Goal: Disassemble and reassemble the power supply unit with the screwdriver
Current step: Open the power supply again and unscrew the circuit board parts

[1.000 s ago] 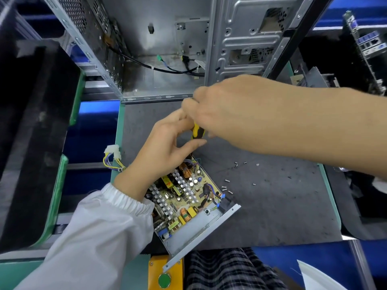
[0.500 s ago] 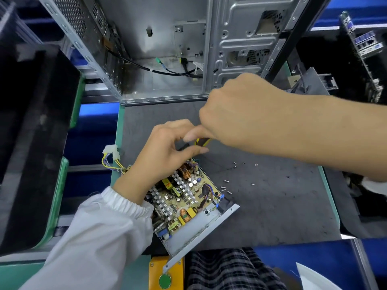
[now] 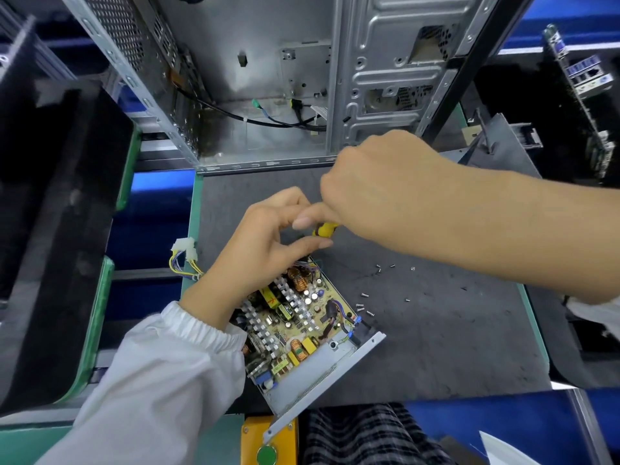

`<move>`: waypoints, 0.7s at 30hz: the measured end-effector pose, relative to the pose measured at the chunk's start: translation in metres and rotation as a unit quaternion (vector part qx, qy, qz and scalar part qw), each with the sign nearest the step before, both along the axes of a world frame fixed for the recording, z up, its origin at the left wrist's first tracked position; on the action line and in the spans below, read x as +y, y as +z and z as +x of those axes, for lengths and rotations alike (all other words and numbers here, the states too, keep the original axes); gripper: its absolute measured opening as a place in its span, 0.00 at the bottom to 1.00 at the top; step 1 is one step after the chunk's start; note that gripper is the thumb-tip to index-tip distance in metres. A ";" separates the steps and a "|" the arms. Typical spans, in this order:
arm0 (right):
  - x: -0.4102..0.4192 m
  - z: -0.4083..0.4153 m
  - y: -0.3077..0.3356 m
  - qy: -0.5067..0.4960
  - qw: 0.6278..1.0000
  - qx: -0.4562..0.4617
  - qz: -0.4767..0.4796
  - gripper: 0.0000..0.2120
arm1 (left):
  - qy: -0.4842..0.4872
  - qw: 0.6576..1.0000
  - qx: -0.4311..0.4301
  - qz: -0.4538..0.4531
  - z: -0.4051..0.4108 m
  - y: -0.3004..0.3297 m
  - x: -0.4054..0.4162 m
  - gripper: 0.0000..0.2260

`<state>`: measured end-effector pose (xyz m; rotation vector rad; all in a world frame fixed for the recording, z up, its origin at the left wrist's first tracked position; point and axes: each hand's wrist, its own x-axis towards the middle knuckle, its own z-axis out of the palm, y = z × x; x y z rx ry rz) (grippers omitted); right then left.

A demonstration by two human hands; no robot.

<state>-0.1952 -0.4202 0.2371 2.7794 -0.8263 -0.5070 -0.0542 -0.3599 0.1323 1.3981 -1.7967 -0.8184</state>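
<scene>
At the far left edge of the desk [image 3: 436,347], a white connector [image 3: 184,247] on yellow and blue wires hung just off the dark mat. Beside it, your left hand [image 3: 265,243] reached from its white sleeve [image 3: 161,380] over the power supply unit [image 3: 302,327], its fingers [image 3: 312,244] curled and pinched around something at the unit's far corner; what they held was hidden.

The unit lay near the front of the mat with its cover off and its circuit board, coils and heat sinks exposed, so I judge disassembly well along. What was left, as far as I could tell, was freeing the board and then all of the reassembly.

Just right of that, your right hand [image 3: 379,193] was closed around the screwdriver [image 3: 324,228], only its yellow handle showing; the tip was hidden behind your left fingers.

Further right, loose screws [image 3: 364,305] lay scattered on the mat, some just beside the unit, others well apart, easy to brush away. Behind stood an open computer case [image 3: 285,78] with dangling cables, close to your right wrist.
</scene>
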 end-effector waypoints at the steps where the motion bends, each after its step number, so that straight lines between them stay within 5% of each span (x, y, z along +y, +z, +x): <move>1: 0.000 -0.001 0.002 0.018 1.000 -0.005 0.010 0.17 | -0.001 1.000 -0.010 -0.007 0.003 -0.001 0.000 0.08; 3: 0.004 0.001 0.006 0.042 0.997 0.011 0.063 0.05 | -0.003 0.999 -0.015 -0.029 0.008 -0.001 0.000 0.08; 6: 0.003 0.003 0.010 0.061 0.996 0.020 0.063 0.02 | -0.013 1.000 0.012 -0.008 0.008 -0.001 0.002 0.13; 11: 0.006 0.003 0.005 0.069 0.997 0.012 0.027 0.22 | -0.005 1.000 0.002 -0.009 0.004 0.000 0.002 0.15; 15: 0.003 0.004 0.004 0.031 0.999 -0.032 0.016 0.24 | -0.007 0.999 -0.029 -0.016 0.003 0.003 -0.001 0.13; 19: -0.003 0.001 0.001 0.043 0.997 -0.001 0.067 0.09 | -0.012 1.000 -0.018 -0.011 0.007 -0.001 -0.001 0.09; 21: -0.004 0.000 0.001 0.054 0.996 0.012 0.064 0.05 | -0.027 0.999 0.009 0.024 0.009 0.000 -0.003 0.16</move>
